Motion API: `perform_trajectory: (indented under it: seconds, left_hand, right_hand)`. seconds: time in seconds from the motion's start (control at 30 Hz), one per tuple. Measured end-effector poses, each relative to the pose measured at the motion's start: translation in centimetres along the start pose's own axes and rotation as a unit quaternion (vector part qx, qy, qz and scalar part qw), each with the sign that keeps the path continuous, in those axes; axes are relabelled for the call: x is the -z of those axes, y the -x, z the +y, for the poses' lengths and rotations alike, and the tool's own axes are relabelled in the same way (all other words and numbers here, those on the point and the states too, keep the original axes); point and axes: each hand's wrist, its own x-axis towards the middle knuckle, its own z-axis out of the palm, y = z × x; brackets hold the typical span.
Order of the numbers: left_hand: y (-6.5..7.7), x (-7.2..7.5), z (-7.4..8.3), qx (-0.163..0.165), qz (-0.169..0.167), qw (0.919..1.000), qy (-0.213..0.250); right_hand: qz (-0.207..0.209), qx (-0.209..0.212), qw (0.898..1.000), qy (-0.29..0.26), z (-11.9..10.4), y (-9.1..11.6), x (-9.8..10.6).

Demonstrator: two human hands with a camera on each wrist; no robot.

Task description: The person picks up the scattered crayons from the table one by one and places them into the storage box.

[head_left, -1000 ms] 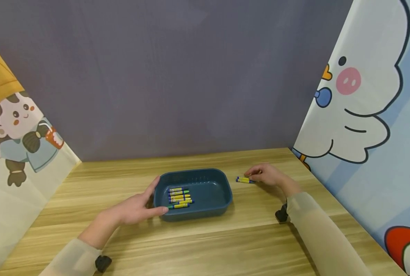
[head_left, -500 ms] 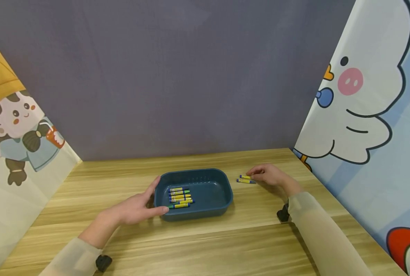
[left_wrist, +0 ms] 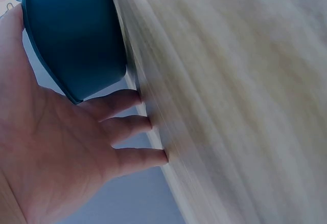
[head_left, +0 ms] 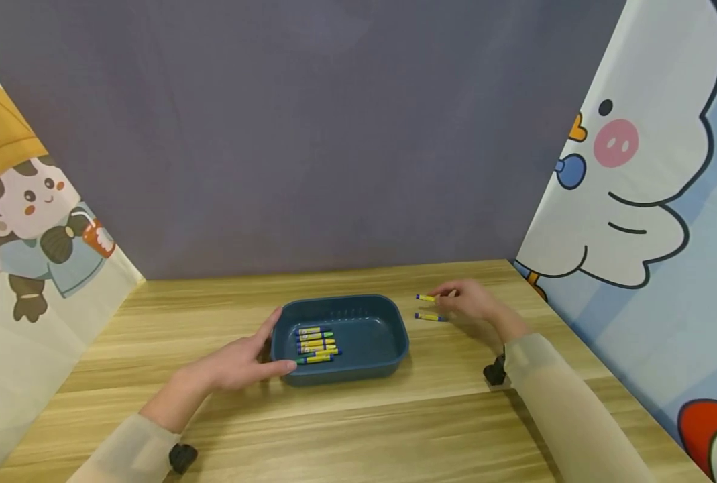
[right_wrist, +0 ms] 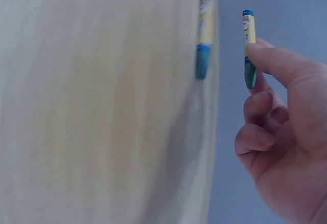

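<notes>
My right hand (head_left: 468,299) pinches a crayon (right_wrist: 249,29) between thumb and fingers, raised off the table. It has a yellow wrapper, blue bands and a dark green tip. A similar crayon (head_left: 428,316) lies on the table just below that hand in the head view. To the left, my left hand (head_left: 240,363) rests against the left end of a dark blue rectangular tray (head_left: 358,373), thumb by the near rim. Its other fingers look straight in the left wrist view, some fingertips down on the wood. Several yellow-wrapped crayons (head_left: 316,343) lie side by side in the tray's left half.
The wood-grain table (head_left: 358,429) runs back to a grey-purple panel (head_left: 322,147). Cartoon-printed panels stand on either side, including a white bird (head_left: 642,161) at the right.
The two crayons beside the tray lay close together; my right hand has lifted the far one up and away from the other. My left hand stays at the tray.
</notes>
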Motion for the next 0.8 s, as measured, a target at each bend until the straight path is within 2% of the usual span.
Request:
perform_trajectory:
  seconds: [0.13,0.33,0.6,0.8]
  left_hand:
    - [-0.1,0.1,0.0,0.005,-0.002,1.0,-0.002]
    - [0.0,0.1,0.1,0.008,-0.005,0.9999,-0.004]
    - [0.2,0.1,0.2,0.003,-0.002,1.0,0.004]
    - [0.2,0.0,0.2,0.004,0.0,1.0,0.002]
  right_hand:
    - [0.012,0.029,1.0,-0.001,-2.0,-0.3,0.4]
    - [0.016,0.041,0.999,-0.001,-5.9,-0.6,0.4]
    - [0.01,0.098,0.995,-0.023,-11.3,-0.8,-1.3]
    - [-0.009,0.138,0.989,-0.045,-14.3,-1.0,-3.1]
